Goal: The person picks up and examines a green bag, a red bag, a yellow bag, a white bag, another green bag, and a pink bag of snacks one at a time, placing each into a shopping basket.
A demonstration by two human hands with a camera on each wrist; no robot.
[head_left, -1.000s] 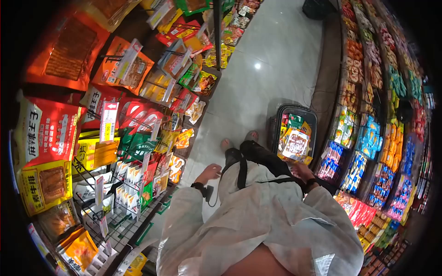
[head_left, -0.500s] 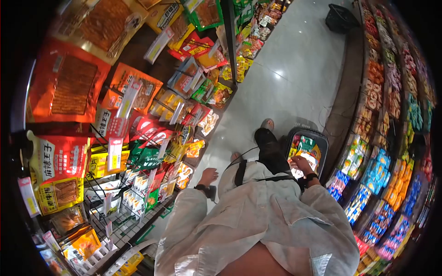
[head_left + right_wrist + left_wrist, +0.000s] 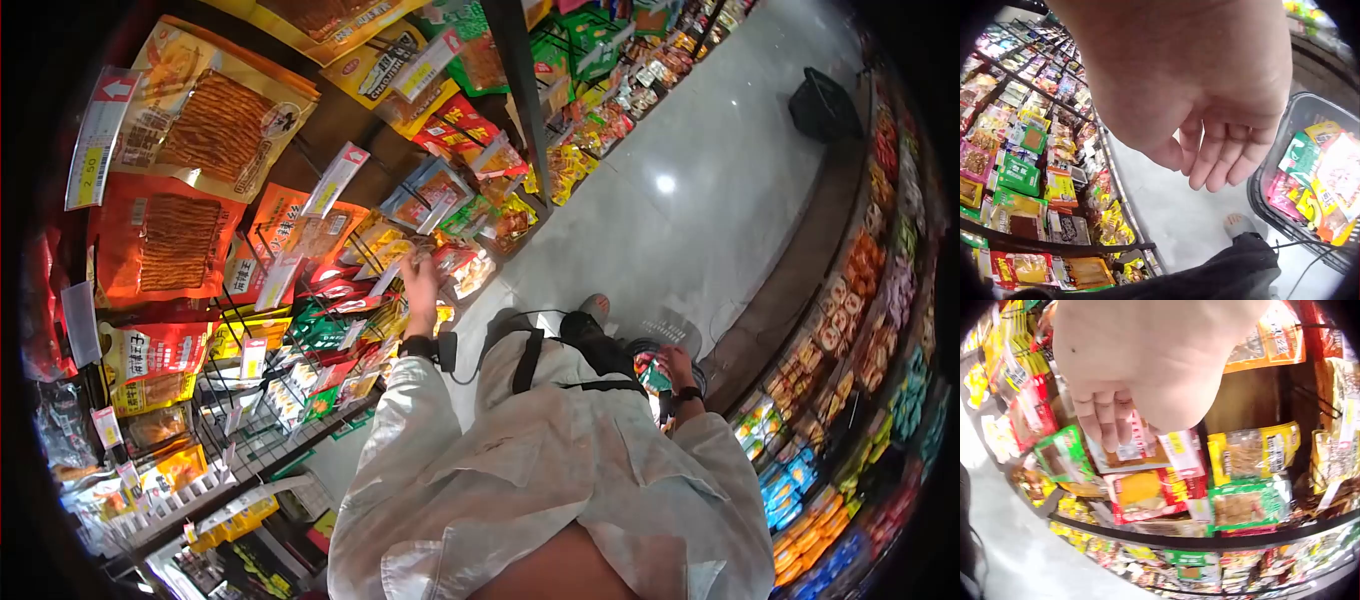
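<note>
My left hand (image 3: 420,287) is stretched toward the snack rack at left. In the left wrist view its relaxed fingers (image 3: 1105,422) hang in front of a blue-grey snack pack (image 3: 1099,461), overlapping its upper part. Just below that pack is a red snack pack (image 3: 1141,495), with a white and yellow price tag (image 3: 1182,450) beside the fingers. My right hand (image 3: 680,368) hangs low at my right side, by the shopping basket (image 3: 1291,115). Its fingers (image 3: 1216,159) are loosely bent and hold nothing. Inside the basket lie several packs, among them a green pack (image 3: 1300,159) and a white pack (image 3: 1342,165).
Hooks and price tags stick out from the rack of hanging packs (image 3: 215,120) at left. Along the right runs a shelf of small wrapped snacks (image 3: 850,270). Between them lies the grey floor (image 3: 640,235), with another dark basket (image 3: 825,105) farther up the aisle.
My left hand has moved from beside my body up and forward to the rack. The right hand stays near the basket. The head view has swung left, bringing more of the rack in.
</note>
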